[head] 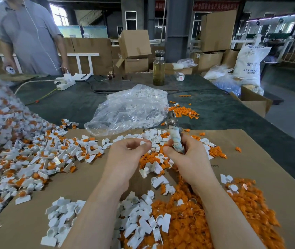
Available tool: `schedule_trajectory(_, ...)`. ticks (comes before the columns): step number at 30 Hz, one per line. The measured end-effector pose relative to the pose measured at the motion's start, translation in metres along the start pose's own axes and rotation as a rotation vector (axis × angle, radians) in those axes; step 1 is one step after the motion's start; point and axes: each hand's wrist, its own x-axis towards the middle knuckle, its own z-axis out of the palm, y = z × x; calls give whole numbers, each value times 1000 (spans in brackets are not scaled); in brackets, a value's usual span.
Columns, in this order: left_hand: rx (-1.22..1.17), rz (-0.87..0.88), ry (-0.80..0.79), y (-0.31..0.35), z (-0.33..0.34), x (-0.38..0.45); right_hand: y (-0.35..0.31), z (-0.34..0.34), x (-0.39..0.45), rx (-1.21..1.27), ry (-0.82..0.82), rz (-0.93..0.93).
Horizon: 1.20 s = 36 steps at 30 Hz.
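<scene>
On a cardboard sheet [251, 159] spread over the tabletop [71, 103], loose orange plugs [188, 221] and white plastic caps [60, 218] lie heaped close around a worker's forearms, so parts can be picked without stretching. Just beyond, the left hand [125, 155] curls thumb and forefinger round what looks like a single white cap [144, 142], held in mid-air beside the right hand [184, 155], which grips a small hammer [176, 139] by its wrapped handle. The hammer stands nearly upright above the middle of the sheet. Its long axis runs from the fist up and slightly left, with the metal head at the far end, seemingly poised to tap parts together. Joined orange-and-white pieces [26, 155] are piled to the left. Farther off are a clear plastic bag [130, 108] of white parts and a glass bottle [159, 69].
</scene>
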Motion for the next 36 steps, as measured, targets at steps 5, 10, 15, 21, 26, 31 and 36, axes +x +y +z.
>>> schedule_trajectory(5, -151, -61, -13, 1, 1, 0, -3, 1, 1, 15, -9, -43)
schedule_trajectory(10, -228, -94, -41, 2, 6, -3, -6, 4, -1, -4, 38, -83)
schedule_trajectory(15, -274, -82, -38, 4, 9, -6, -8, 6, -2, -92, 101, -110)
schedule_trajectory(21, -290, -66, -25, 5, 14, -8, -7, 8, -3, -123, 167, -116)
schedule_trajectory(26, -278, -29, -18, 3, 17, -10, -7, 10, -3, -184, 208, -132)
schedule_trajectory(31, -203, 48, 36, 2, 21, -11, -9, 12, -4, -193, 250, -133)
schedule_trajectory(36, -115, 123, 81, 3, 24, -13, -10, 14, -5, -186, 250, -125)
